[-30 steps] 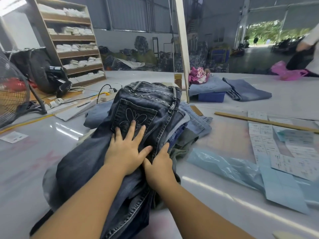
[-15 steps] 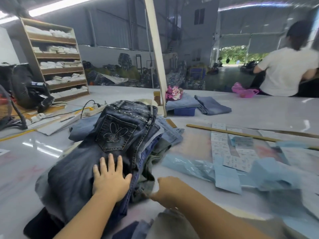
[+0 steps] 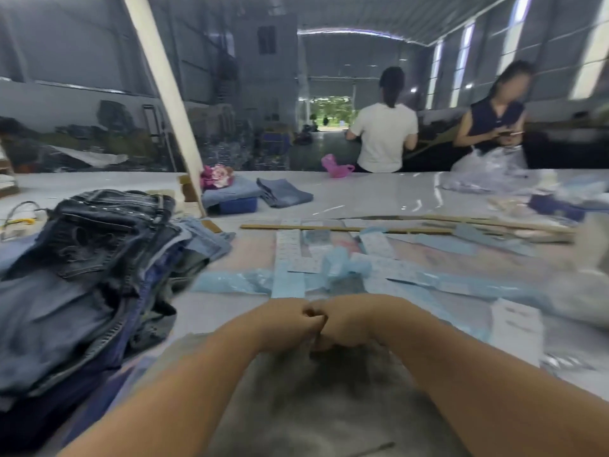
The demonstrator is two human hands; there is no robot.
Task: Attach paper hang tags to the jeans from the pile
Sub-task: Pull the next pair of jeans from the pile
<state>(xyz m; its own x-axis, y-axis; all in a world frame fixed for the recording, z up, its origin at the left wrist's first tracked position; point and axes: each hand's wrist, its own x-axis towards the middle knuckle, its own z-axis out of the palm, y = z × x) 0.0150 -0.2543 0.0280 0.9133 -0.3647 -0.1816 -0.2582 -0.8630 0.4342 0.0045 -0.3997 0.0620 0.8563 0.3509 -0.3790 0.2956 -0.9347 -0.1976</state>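
Our left hand (image 3: 290, 324) and right hand (image 3: 346, 324) meet in fists on grey jeans (image 3: 316, 407); their hold is blurred. Tags (image 3: 290, 249) lie beyond, pile (image 3: 82, 258) left; the fabric may slip.

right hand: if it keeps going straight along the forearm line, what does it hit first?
The right hand points left, and its knuckles already meet the left hand. Past that, roughly in line, is the pile of jeans, though depth is hard to judge in this blurred view.
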